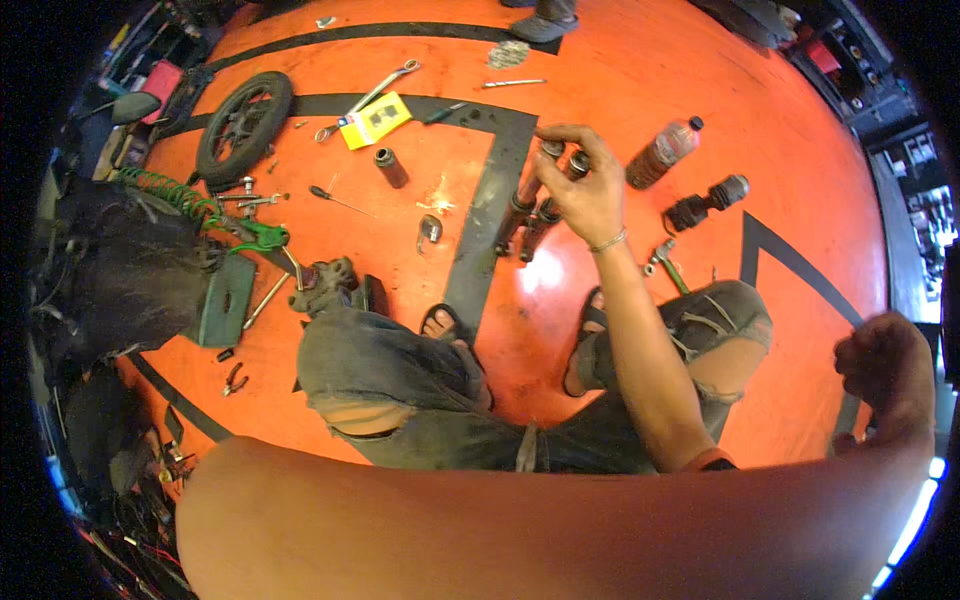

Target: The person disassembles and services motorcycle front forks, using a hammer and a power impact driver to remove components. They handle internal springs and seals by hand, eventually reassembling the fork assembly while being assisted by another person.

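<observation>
Possibly the open right hand (590,190) could bump the dark tubes (519,205) askew; the curled left hand's grip (888,375) is unclear.

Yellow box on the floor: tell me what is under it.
The yellow box lies across the black floor stripe and seems to overlap a long ring wrench, whose two ends show. Anything else beneath is covered and cannot be seen.

Two dark tubes (548,212), side by side here!
Close together, slim-bodied, thick collars lower down, round ends toward the orange floor's (800,190) far edge, well in from its right edge; standing or lying, can't tell.
</observation>
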`<state>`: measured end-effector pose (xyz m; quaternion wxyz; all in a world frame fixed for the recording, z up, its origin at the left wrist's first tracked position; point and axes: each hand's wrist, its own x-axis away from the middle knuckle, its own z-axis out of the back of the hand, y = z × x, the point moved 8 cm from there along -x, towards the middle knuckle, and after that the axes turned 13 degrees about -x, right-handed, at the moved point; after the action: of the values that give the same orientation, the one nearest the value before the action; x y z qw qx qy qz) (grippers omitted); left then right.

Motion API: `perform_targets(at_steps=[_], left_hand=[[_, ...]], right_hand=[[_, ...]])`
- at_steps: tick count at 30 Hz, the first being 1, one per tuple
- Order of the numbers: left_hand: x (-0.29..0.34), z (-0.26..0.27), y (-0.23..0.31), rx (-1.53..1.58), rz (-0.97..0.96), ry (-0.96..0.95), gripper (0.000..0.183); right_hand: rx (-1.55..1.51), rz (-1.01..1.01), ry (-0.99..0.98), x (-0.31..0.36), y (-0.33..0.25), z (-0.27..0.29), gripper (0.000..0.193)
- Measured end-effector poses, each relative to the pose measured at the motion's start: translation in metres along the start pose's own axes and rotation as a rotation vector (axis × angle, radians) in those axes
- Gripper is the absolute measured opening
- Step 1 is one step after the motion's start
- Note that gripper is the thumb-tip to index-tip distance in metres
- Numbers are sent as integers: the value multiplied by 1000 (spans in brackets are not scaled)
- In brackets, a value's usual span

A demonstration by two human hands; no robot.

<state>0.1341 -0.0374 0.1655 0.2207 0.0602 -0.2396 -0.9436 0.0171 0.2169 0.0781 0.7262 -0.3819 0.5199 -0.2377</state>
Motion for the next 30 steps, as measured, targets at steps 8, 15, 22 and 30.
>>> perform_targets(at_steps=[8,15,22,30], left_hand=[[7,-10,-7,34,45,-24,18],[30,-17,-19,63,103,-11,20],[40,-19,-17,63,143,-15,22],[-15,24,-54,-151,243,121,24]], right_hand=[[-21,-47,-18,-1,6,-1,24],[-37,-69,-12,6,-3,-6,24],[-37,-100,-32,2,2,-6,24],[-51,-107,-11,2,11,-4,23]])
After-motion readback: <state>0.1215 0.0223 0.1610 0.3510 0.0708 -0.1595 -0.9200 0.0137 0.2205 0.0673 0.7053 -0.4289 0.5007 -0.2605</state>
